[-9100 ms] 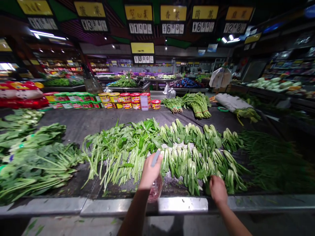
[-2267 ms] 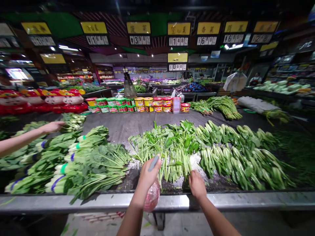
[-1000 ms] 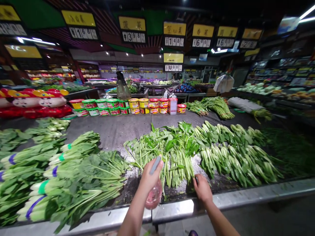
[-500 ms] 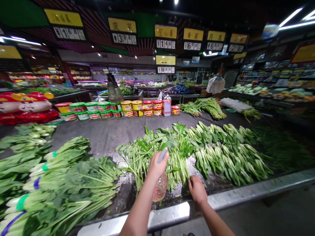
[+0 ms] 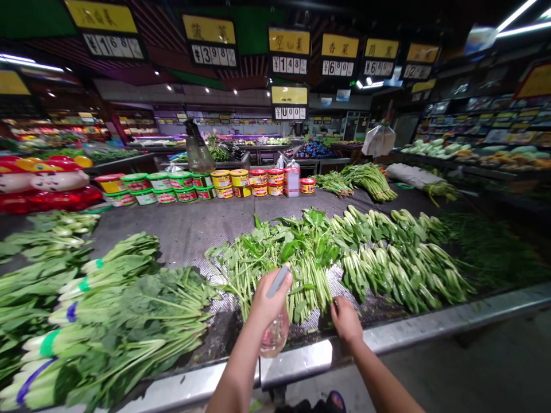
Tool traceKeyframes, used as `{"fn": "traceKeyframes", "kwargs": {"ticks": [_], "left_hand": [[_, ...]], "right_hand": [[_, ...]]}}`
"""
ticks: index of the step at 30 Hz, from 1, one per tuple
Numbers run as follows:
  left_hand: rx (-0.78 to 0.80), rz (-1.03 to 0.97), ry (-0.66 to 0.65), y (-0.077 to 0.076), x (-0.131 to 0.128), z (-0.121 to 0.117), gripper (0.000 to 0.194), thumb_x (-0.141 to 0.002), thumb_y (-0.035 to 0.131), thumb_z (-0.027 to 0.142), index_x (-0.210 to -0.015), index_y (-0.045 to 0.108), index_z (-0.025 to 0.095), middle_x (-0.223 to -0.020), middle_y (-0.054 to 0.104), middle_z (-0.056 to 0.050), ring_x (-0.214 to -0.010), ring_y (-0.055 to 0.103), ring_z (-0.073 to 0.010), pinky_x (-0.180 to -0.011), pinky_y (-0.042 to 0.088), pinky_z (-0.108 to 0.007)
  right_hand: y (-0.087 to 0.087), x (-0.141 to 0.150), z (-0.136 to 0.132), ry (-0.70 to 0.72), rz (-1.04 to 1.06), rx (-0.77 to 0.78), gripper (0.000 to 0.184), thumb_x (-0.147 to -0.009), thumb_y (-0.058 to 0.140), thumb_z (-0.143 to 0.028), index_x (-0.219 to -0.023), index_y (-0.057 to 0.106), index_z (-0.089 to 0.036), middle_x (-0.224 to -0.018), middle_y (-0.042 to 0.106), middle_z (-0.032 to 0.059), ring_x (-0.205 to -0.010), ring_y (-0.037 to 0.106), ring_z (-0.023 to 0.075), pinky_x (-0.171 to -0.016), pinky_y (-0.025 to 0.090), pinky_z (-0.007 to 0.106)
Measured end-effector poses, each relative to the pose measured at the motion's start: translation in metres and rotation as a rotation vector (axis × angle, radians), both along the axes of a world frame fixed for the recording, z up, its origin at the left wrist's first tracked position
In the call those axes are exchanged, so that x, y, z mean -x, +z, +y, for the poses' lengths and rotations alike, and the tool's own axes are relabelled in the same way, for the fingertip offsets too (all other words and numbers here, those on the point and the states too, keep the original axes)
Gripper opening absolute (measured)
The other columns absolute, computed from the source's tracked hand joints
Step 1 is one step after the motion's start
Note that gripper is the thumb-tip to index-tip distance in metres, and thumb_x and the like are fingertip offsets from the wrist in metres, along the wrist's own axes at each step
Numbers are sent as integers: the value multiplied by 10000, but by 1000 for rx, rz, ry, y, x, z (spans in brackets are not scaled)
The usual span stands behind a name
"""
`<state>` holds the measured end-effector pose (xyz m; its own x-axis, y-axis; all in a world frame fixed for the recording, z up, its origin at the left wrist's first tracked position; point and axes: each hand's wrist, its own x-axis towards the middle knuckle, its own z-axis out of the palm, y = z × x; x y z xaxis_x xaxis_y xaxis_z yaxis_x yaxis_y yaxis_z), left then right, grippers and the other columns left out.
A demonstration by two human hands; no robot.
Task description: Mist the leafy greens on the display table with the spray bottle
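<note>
My left hand is closed round a clear pinkish spray bottle with a grey trigger, held over the front of the produce stand. Its nozzle points at a pile of long-stemmed leafy greens on the mesh. My right hand rests fingers-down at the stem ends of those greens, just behind the metal rim; whether it grips anything is hidden. Rows of bok choy lie to the right.
Banded bundles of greens fill the left of the stand. Coloured tubs line the back edge, with another spray bottle behind them. Price signs hang overhead. More green bundles lie at the back right.
Over nine seconds I have shifted left from the bok choy to the leafy greens. Another person's arm, on the left 2.3 s ago, is gone. In the last second both hands barely moved.
</note>
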<state>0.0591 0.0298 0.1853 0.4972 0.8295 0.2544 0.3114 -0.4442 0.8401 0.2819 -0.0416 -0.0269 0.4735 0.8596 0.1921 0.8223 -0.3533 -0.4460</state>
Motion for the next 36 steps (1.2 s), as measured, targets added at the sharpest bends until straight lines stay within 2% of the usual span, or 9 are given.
{"fn": "traceKeyframes", "kwargs": {"ticks": [4, 10, 12, 16, 18, 28, 36], "left_hand": [[40, 83, 12, -14, 14, -10, 352, -850, 456, 453, -674, 592, 180, -626, 582, -5, -575, 521, -155, -552, 355, -249], [62, 100, 49, -37, 32, -22, 364, -860, 445, 452, -664, 580, 177, -590, 550, 5, -572, 528, -158, -564, 372, -253], [70, 97, 39, -40, 38, -25, 366, -865, 447, 456, -705, 607, 169, -615, 561, -1, -587, 532, -157, -576, 383, -254], [122, 69, 0, -43, 49, -31, 346, -862, 480, 448, -1012, 647, 185, -802, 645, -25, -761, 588, -176, -722, 436, -268], [125, 56, 7, -45, 53, -33, 367, -858, 492, 449, -1086, 629, 196, -876, 659, -32, -834, 595, -186, -778, 440, -273], [175, 28, -46, -51, 57, -39, 339, -851, 503, 446, -975, 668, 177, -854, 685, -35, -796, 615, -185, -738, 461, -263], [273, 59, -38, -68, 61, -35, 376, -821, 528, 458, -993, 678, 159, -671, 660, -25, -664, 616, -184, -628, 455, -260]], "right_hand": [[1, 0, -2, -8, 0, -7, 294, -883, 322, -254, -1013, 576, -186, -1015, 614, 93, -1001, 544, 200, -904, 380, 291], [0, 0, -4, 0, -10, 9, 284, -883, 331, -252, -996, 579, -172, -999, 613, 100, -995, 539, 203, -896, 375, 296], [-1, -1, -4, -1, -15, 21, 285, -884, 334, -253, -1004, 579, -170, -995, 611, 100, -989, 539, 202, -893, 372, 296], [-1, -1, -5, -9, -22, 44, 303, -882, 348, -265, -1038, 584, -158, -1021, 610, 114, -995, 533, 213, -879, 374, 308], [-1, -1, -6, -8, -28, 41, 310, -882, 352, -264, -1054, 584, -151, -1039, 608, 120, -1006, 527, 219, -874, 375, 311], [-3, -2, -9, -27, -28, 42, 281, -886, 363, -258, -1028, 584, -159, -1019, 601, 107, -983, 522, 206, -857, 362, 287], [-5, -3, -8, -29, -24, 63, 289, -884, 372, -254, -1065, 575, -155, -1032, 596, 109, -1013, 509, 209, -876, 348, 288]]}}
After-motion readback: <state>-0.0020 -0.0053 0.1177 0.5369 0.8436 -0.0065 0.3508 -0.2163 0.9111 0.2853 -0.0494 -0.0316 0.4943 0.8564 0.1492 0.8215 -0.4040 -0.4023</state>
